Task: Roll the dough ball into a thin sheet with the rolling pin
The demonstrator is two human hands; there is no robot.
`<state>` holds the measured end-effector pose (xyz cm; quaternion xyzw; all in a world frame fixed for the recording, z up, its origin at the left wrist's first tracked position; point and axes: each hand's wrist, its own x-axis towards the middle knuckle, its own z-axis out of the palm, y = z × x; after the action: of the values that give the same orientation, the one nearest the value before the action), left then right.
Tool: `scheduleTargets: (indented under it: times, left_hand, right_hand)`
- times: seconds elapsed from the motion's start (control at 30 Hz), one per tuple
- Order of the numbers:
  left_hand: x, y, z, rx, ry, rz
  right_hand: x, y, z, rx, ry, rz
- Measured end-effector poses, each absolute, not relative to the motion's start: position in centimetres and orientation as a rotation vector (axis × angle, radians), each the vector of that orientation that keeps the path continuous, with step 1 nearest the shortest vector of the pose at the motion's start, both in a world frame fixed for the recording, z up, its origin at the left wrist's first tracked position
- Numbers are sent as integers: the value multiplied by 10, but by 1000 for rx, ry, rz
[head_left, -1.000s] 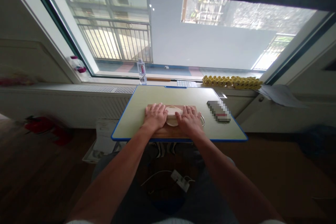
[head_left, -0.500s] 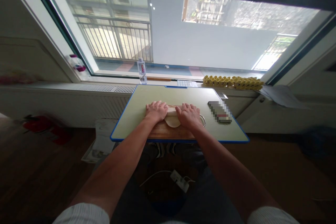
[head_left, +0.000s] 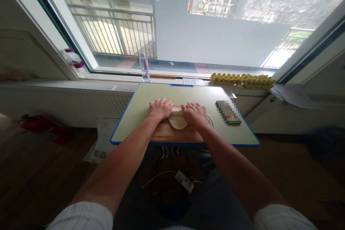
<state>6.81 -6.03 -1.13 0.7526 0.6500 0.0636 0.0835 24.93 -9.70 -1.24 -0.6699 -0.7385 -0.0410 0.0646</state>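
Note:
My left hand (head_left: 161, 109) and my right hand (head_left: 195, 112) lie palm down over the two ends of a pale rolling pin (head_left: 177, 110). Between them, only its middle part shows. Under the pin, a flat round of pale dough (head_left: 178, 122) spreads toward me, its near edge in view and its sides partly covered by my hands. The dough rests on a brown wooden cutting board (head_left: 175, 135), whose curved metal handle (head_left: 210, 120) sticks out beside my right wrist. My fingers curl over the far side of the pin, partly hidden.
Beneath the board is a small blue-edged table (head_left: 129, 125). A blurred-out, phone-like object (head_left: 229, 112) lies on its right side. Along the windowsill stand a clear bottle (head_left: 145, 68) and a yellow bumpy strip (head_left: 241, 80). A power strip (head_left: 184, 181) lies below, between my legs.
Both hands and the rolling pin have shifted slightly forward, away from me, over the dough. The camera view has tilted down a little.

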Motion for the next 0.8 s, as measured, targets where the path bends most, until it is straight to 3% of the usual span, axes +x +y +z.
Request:
scheduleTargets:
  times: [0.3, 0.8]
  left_hand:
    - [68, -80, -14, 2314, 1966, 240]
    - [66, -108, -22, 2372, 1963, 417]
  right_hand:
    - [249, -120, -16, -1932, -2130, -215]
    - [247, -144, -20, -1990, -2056, -4]
